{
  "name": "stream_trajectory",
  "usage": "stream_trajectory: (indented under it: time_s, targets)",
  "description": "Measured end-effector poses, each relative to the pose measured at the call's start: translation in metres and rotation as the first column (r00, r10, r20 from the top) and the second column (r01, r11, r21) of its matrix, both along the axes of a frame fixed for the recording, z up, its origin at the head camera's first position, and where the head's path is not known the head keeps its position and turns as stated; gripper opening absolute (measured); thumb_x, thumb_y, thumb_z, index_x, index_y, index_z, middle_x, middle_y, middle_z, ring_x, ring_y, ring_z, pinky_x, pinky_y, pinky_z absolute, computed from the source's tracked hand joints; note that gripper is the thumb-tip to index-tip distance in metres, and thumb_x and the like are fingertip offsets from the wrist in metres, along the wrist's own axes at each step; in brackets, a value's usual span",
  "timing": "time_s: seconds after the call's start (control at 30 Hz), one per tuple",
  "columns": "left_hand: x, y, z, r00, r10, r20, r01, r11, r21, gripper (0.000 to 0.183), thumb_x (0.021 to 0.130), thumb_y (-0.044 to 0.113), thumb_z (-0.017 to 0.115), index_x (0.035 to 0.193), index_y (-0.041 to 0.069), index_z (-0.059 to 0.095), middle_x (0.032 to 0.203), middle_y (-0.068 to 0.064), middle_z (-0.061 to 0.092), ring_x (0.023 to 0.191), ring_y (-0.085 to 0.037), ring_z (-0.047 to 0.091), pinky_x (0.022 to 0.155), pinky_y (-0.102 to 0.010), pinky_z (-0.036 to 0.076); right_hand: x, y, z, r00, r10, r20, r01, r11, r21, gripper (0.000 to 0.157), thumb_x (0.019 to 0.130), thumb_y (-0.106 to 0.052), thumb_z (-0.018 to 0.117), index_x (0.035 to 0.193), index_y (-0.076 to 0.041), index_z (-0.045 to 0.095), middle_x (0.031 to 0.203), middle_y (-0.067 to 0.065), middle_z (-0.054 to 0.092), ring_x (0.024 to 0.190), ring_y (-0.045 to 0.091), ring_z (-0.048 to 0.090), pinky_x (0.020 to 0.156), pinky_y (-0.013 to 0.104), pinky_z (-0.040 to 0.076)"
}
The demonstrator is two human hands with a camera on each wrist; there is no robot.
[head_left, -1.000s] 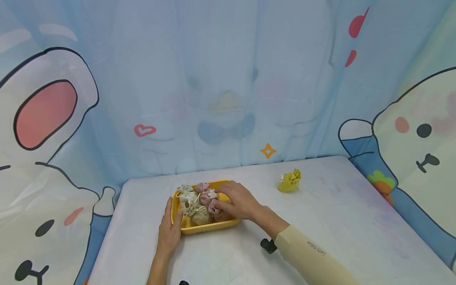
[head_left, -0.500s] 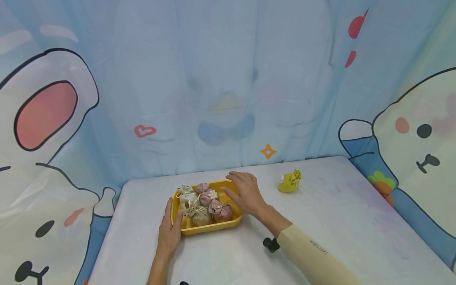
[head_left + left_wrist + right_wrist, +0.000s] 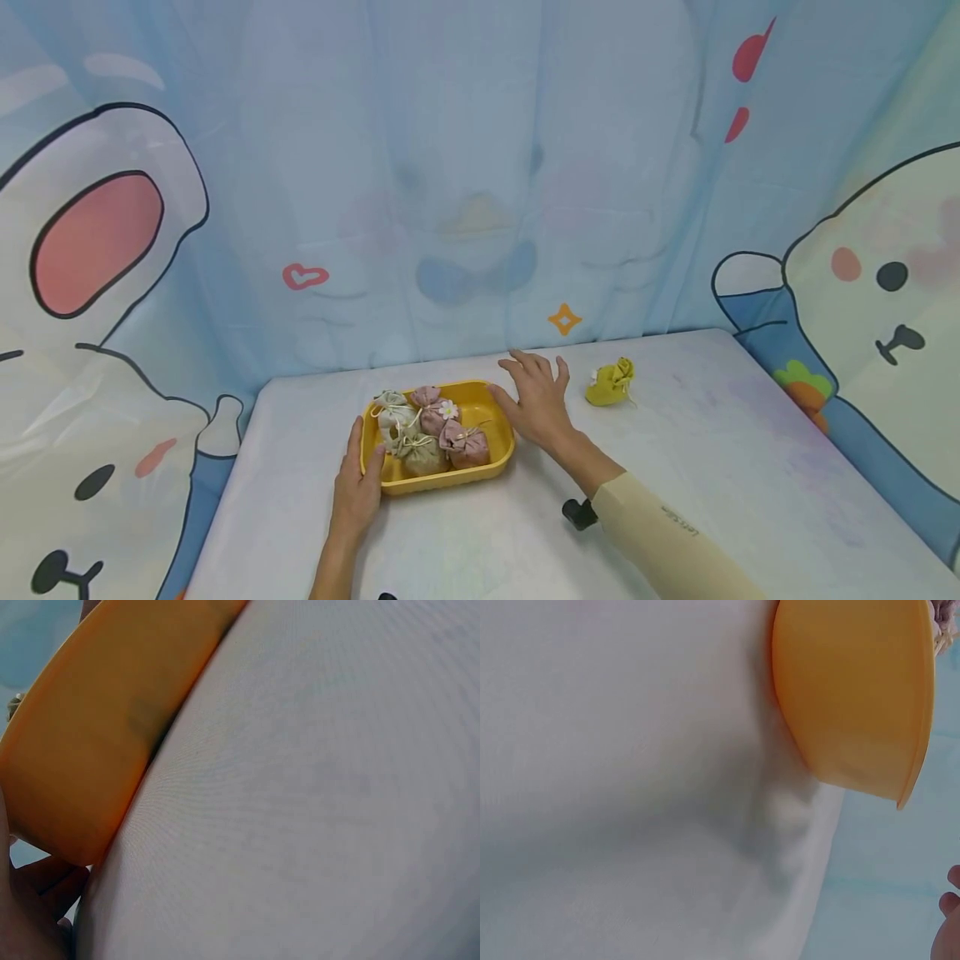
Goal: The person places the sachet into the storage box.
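Observation:
A yellow plastic tray (image 3: 457, 477) sits on the table, holding several small drawstring pouches. Two are pink, one (image 3: 437, 415) with a white flower and one (image 3: 467, 446) nearer the front; beside them lie a pale green pouch (image 3: 393, 410) and an olive-beige pouch (image 3: 422, 455). My left hand (image 3: 356, 492) grips the tray's left end, thumb at the near corner and fingers along the side. With fingers spread, my right hand (image 3: 538, 407) hovers by the tray's right end, holding nothing. To its right stands a yellow-green pouch (image 3: 611, 383).
The white table cloth (image 3: 712, 450) reaches back to a blue printed curtain (image 3: 480, 167) with cartoon animals on it. A black object (image 3: 579, 514) shows beneath the right forearm.
My right hand has let go of the front pink pouch, risen out of the tray and shifted right toward the yellow-green pouch, its fingers spreading. The left hand stays put.

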State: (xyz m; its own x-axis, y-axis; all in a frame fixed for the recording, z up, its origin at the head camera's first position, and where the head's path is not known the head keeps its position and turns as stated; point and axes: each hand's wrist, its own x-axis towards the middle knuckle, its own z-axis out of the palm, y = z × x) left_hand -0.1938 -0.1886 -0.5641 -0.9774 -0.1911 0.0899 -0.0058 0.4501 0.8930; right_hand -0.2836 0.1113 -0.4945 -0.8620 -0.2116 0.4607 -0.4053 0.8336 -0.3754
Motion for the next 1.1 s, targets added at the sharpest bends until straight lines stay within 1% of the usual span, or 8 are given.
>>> stream_trajectory:
  time_s: [0.2, 0.37, 0.53, 0.67, 0.8, 0.9, 1.0, 1.1]
  targets:
    - [0.000, 0.000, 0.000, 1.000, 0.001, -0.010, -0.001, 1.000, -0.003, 0.067, 0.112, 0.037, 0.046, 0.169, 0.019, 0.016, 0.173, -0.013, 0.022, 0.157, -0.045, 0.023, 0.126, -0.065, 0.019, -0.003, 0.010, -0.004, 0.999, -0.041, -0.030, 0.041, 0.999, 0.002, 0.049, 0.101, -0.043, 0.066, 0.139, -0.012, 0.063, 0.156, 0.016, 0.052, 0.141, 0.040, 0.043, 0.120, 0.074, 0.011]
    - [0.000, 0.000, 0.000, 1.000, 0.009, 0.002, -0.009, 1.000, -0.007, 0.067, 0.112, 0.038, 0.046, 0.169, 0.020, 0.016, 0.174, -0.012, 0.022, 0.157, -0.044, 0.022, 0.126, -0.066, 0.018, -0.006, 0.018, -0.005, 0.997, -0.056, -0.048, 0.056, 0.998, 0.002, 0.049, 0.100, -0.040, 0.067, 0.138, -0.010, 0.062, 0.155, 0.018, 0.051, 0.141, 0.042, 0.043, 0.119, 0.073, 0.012]
    - [0.000, 0.000, 0.001, 1.000, 0.012, 0.003, -0.012, 1.000, -0.010, 0.067, 0.111, 0.037, 0.046, 0.169, 0.020, 0.016, 0.173, -0.012, 0.022, 0.157, -0.044, 0.024, 0.126, -0.065, 0.020, -0.010, 0.026, -0.003, 0.994, -0.102, -0.029, 0.102, 0.995, -0.007, 0.051, 0.100, -0.041, 0.067, 0.139, -0.009, 0.061, 0.156, 0.018, 0.049, 0.142, 0.042, 0.041, 0.120, 0.073, 0.011]
    - [0.000, 0.000, 0.000, 1.000, 0.010, -0.002, -0.010, 1.000, -0.012, 0.066, 0.112, 0.037, 0.046, 0.169, 0.020, 0.017, 0.173, -0.013, 0.023, 0.156, -0.044, 0.025, 0.126, -0.065, 0.021, -0.013, 0.031, -0.001, 0.990, -0.138, -0.006, 0.138, 0.989, -0.044, 0.051, 0.100, -0.040, 0.068, 0.140, -0.009, 0.060, 0.157, 0.018, 0.047, 0.143, 0.042, 0.039, 0.121, 0.072, 0.011]
    - [0.000, 0.000, 0.000, 1.000, 0.009, -0.003, -0.009, 1.000, -0.011, 0.066, 0.112, 0.037, 0.045, 0.169, 0.020, 0.016, 0.173, -0.013, 0.023, 0.157, -0.044, 0.025, 0.126, -0.064, 0.020, -0.016, 0.036, -0.003, 0.983, -0.185, 0.016, 0.185, 0.981, -0.055, 0.055, 0.099, -0.039, 0.070, 0.142, -0.008, 0.057, 0.160, 0.019, 0.043, 0.144, 0.043, 0.036, 0.121, 0.071, 0.013]
    - [0.000, 0.000, 0.001, 1.000, 0.008, 0.003, -0.008, 1.000, -0.009, 0.067, 0.112, 0.038, 0.045, 0.169, 0.021, 0.016, 0.174, -0.012, 0.022, 0.157, -0.044, 0.024, 0.127, -0.064, 0.020, -0.018, 0.039, -0.005, 0.977, -0.212, 0.027, 0.214, 0.975, -0.057, 0.060, 0.097, -0.039, 0.071, 0.145, -0.006, 0.053, 0.161, 0.020, 0.041, 0.144, 0.043, 0.035, 0.120, 0.070, 0.015]
    - [0.000, 0.000, 0.001, 1.000, 0.007, 0.006, -0.007, 1.000, -0.008, 0.067, 0.112, 0.038, 0.045, 0.169, 0.021, 0.015, 0.174, -0.013, 0.022, 0.157, -0.043, 0.024, 0.127, -0.064, 0.020, -0.020, 0.043, -0.007, 0.973, -0.228, 0.029, 0.229, 0.971, -0.068, 0.063, 0.096, -0.038, 0.072, 0.146, -0.005, 0.052, 0.161, 0.021, 0.040, 0.144, 0.044, 0.035, 0.120, 0.068, 0.016]
    - [0.000, 0.000, 0.000, 1.000, 0.006, 0.000, -0.006, 1.000, -0.005, 0.066, 0.112, 0.037, 0.045, 0.169, 0.020, 0.016, 0.174, -0.013, 0.021, 0.158, -0.043, 0.023, 0.127, -0.064, 0.020, -0.022, 0.049, -0.010, 0.971, -0.239, 0.021, 0.240, 0.968, -0.079, 0.062, 0.096, -0.036, 0.072, 0.144, -0.004, 0.052, 0.160, 0.022, 0.040, 0.143, 0.045, 0.035, 0.118, 0.066, 0.018]
